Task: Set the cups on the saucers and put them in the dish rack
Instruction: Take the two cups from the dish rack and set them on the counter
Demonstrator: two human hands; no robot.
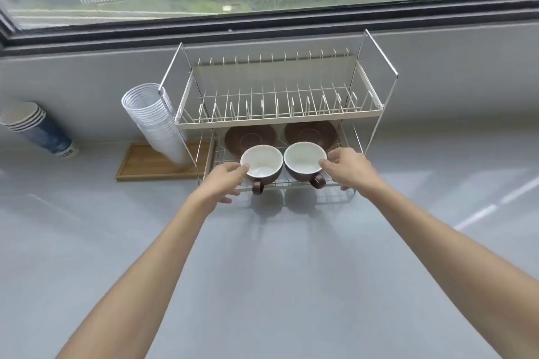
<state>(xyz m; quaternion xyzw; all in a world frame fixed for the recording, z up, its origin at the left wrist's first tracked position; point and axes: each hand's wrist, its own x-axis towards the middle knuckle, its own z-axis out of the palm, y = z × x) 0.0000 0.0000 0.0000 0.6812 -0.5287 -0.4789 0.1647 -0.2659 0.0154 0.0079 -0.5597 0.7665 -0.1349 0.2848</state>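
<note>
Cups (261,161) side by side in dish rack (280,125), hands (221,181) flanking them

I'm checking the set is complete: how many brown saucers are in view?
2. The left saucer and the right saucer lie side by side on the dish rack's lower shelf, behind the two cups. The upper tier hides their far edges; no others show.

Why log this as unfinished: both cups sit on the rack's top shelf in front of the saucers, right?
Wrong shelf. The head view shows both cups on the rack's bottom shelf, in front of the saucers. The top shelf holds nothing.
</note>
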